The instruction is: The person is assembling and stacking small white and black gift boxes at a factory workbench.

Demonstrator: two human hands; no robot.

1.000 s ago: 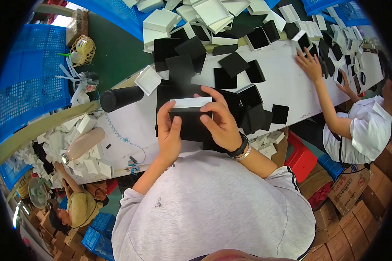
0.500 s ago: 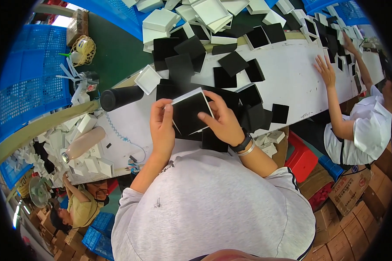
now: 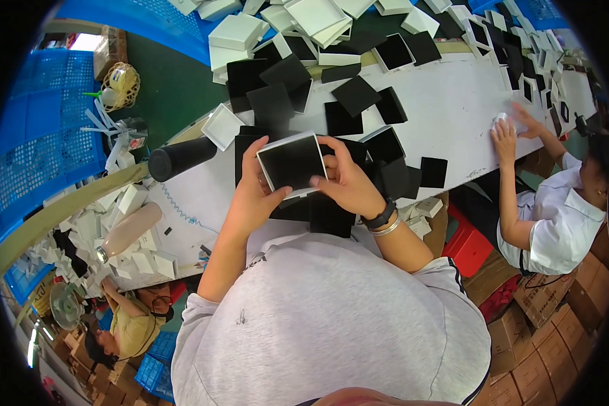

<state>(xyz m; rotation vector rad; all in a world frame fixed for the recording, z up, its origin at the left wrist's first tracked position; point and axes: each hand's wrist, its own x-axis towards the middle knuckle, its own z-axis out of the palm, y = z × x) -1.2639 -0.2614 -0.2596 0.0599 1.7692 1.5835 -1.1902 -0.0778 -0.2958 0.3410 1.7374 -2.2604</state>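
The left hand (image 3: pixel 256 186) and right hand (image 3: pixel 350 181) pinch opposite sides of a black-lined white box (image 3: pixel 293 164); a black cylinder (image 3: pixel 183 158) lies left of them, a black square (image 3: pixel 434 172) right.

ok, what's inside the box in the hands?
The white-rimmed box, held by the left hand and right hand, shows a flat black surface inside. Anything beneath that surface is covered, so I can't tell what's there.

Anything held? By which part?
White-rimmed, black-faced box part: left hand at its left side, right hand at its right side, thumbs near lower edge.
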